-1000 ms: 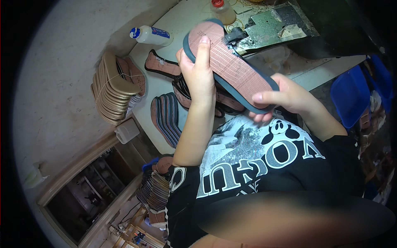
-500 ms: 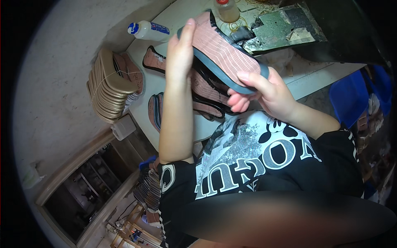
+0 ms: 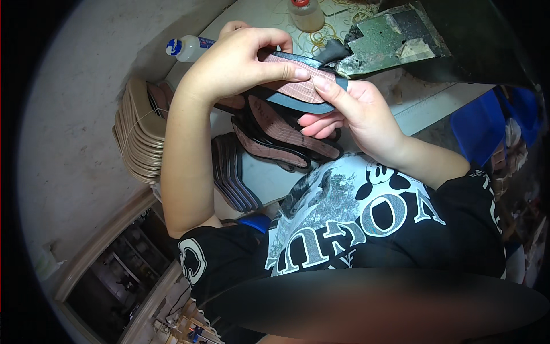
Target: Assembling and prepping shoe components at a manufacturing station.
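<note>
Above the table I hold a shoe sole (image 3: 298, 89) with a pink, grid-patterned top and a dark grey edge. My left hand (image 3: 235, 66) reaches over its far part; the thumb presses on the pink face and the fingers curl over the edge. My right hand (image 3: 364, 109) pinches the near right end, thumb on top and fingers beneath. The two thumb tips almost meet. Part of the sole is hidden behind my left hand. Below it, similar pink soles with black edges (image 3: 275, 123) lie on the table.
Tied gold-edged soles (image 3: 134, 135) are stacked at the left by the wall. A row of dark soles (image 3: 232, 172) stands nearer me. Behind are a white bottle (image 3: 186, 49), a red-lidded jar (image 3: 306, 17) and a stained green plate (image 3: 384, 46). Blue plastic (image 3: 478, 126) is at right.
My left hand has slid from the sole's far end along it to beside my right thumb, with its elbow swung outward. The sole now lies flatter. My right hand keeps its hold.
</note>
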`<state>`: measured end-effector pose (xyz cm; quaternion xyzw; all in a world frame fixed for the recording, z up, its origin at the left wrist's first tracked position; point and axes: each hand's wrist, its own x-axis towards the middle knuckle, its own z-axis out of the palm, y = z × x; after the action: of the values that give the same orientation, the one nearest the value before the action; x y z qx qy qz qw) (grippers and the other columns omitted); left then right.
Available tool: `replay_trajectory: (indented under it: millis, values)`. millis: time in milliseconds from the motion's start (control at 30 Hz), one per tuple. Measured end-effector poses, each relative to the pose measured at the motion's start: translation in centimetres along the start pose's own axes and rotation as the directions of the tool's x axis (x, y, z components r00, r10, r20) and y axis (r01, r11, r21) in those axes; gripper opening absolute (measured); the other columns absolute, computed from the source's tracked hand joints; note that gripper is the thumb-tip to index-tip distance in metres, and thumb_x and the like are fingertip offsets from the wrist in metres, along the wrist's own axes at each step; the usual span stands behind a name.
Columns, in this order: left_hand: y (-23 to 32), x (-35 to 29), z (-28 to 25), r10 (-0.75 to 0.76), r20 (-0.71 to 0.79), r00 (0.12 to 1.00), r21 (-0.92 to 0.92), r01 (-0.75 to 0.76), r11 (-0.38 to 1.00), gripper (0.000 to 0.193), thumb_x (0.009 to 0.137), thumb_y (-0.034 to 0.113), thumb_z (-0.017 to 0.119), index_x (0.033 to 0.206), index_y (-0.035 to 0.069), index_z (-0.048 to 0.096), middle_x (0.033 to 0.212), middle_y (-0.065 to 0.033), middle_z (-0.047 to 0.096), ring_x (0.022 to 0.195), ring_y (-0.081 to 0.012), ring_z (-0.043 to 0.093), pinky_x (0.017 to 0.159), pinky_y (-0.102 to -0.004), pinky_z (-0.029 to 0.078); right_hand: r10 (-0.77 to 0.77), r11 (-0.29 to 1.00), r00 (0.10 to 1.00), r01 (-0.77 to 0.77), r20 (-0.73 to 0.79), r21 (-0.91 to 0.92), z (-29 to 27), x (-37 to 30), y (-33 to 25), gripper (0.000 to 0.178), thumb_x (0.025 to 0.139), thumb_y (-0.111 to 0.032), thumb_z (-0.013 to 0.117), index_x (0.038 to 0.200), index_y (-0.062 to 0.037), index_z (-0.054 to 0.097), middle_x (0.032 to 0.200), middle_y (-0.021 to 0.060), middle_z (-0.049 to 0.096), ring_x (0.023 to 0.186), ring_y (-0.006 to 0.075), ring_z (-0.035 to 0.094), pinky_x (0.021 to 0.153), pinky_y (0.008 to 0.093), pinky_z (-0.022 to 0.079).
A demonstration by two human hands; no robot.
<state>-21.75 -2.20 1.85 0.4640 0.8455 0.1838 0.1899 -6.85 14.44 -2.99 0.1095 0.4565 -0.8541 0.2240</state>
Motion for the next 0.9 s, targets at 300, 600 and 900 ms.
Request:
replay_trajectory:
  millis: [300,600,900]
  values:
    - [1.8,-1.8,1.2,-0.288,0.196,0.937,-0.424,0.346,0.837,0.028,0.09,0.03,0.065,0.082,0.005,0.055,0.065,0.0053,0.045,0.059,-0.0036,0.041,0.05,-0.0205,0.031,0.026,1.0,1.0,-0.026,0.01,-0.009,-0.4,0.3,-0.8,0.055,0.094,-0.045,0.052,0.104,0.0074,0.061,0.089,0.0195,0.067,0.075,0.0215,0.07,0.065,0.025,0.057]
    - [3.7,-2.9,3.6,-0.498,0.191,0.846,-0.632,0.494,0.597,0.029,0.093,0.029,0.06,0.09,0.0,0.061,0.075,0.0014,0.059,0.066,-0.0042,0.05,0.058,-0.0196,0.042,-0.023,1.0,0.999,0.023,0.037,-0.014,-0.9,0.5,-0.3,0.04,0.094,-0.034,0.056,0.098,0.0054,0.064,0.087,0.0141,0.069,0.076,0.0174,0.07,0.065,0.023,0.058]
    - [3.6,-2.9,3.6,-0.549,0.376,0.746,-0.633,0.64,0.436,0.039,0.091,0.039,0.06,0.085,0.001,0.067,0.074,-0.0016,0.065,0.062,-0.0064,0.056,0.058,-0.021,0.044,-0.057,0.995,0.997,0.061,0.043,-0.085,-1.8,0.2,0.1,0.032,0.09,-0.031,0.063,0.092,0.0009,0.066,0.084,0.0088,0.069,0.069,0.01,0.066,0.063,0.0201,0.054]
